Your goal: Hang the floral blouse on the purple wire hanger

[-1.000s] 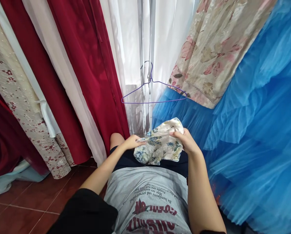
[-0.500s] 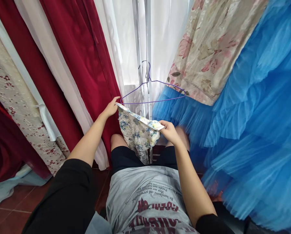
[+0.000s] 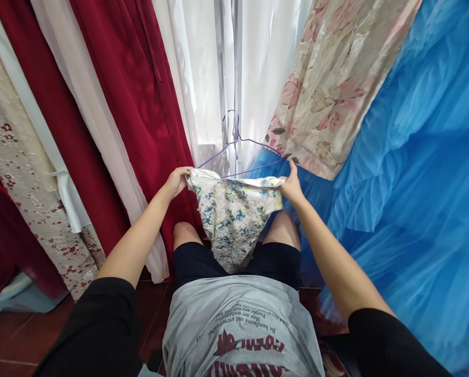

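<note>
A small white garment (image 3: 236,214) with a blue and yellow floral print is stretched between my two hands, its lower part hanging between the knees. My left hand (image 3: 177,181) is closed on its upper left corner. At the upper right edge, my right hand (image 3: 292,187) pinches the cloth, with the index finger or thumb pointing up beside the end of a purple wire hanger (image 3: 253,168). The hanger hangs just above and behind the garment, and the cloth hides its left end. Whether the garment is on the hanger I cannot tell.
Dark red cloth (image 3: 135,104) and pale pink cloth (image 3: 73,78) hang on the left. White drapes (image 3: 203,68) and metal poles (image 3: 236,52) stand behind the hanger. To the right hang a beige floral garment (image 3: 328,94) and blue tulle (image 3: 423,209). Red-brown tiles (image 3: 18,340) cover the floor.
My right hand has moved right and up to the hanger's right end, spreading the garment wider. My left hand has gone slightly down. The hanger sits a little lower.
</note>
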